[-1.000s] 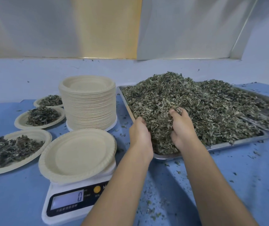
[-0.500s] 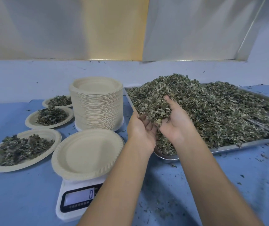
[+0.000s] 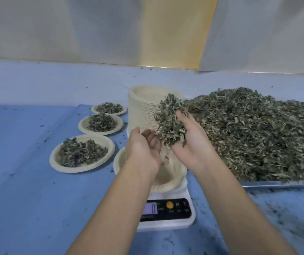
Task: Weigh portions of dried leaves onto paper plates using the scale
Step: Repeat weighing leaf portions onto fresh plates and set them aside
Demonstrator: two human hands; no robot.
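Observation:
My right hand (image 3: 193,144) cups a handful of dried leaves (image 3: 169,122), palm turned up and left, thumb lying on the clump. My left hand (image 3: 143,150) is beside it with relaxed fingers touching the clump's left edge. Both hover over an empty paper plate (image 3: 173,173) on the white scale (image 3: 165,216), whose display reads 0. A loose leaf bit falls between the hands. To the right, a metal tray (image 3: 276,183) holds the big pile of dried leaves (image 3: 257,135).
A tall stack of paper plates (image 3: 140,109) stands behind the hands. Three filled plates lie in a row at the left: near (image 3: 82,153), middle (image 3: 101,124), far (image 3: 108,108). Leaf crumbs dot the blue table (image 3: 28,181). A pale wall rises behind.
Both hands scooped leaves out of the tray pile, lifted them and carried them left over the plate on the scale. The camera has turned left and moved closer.

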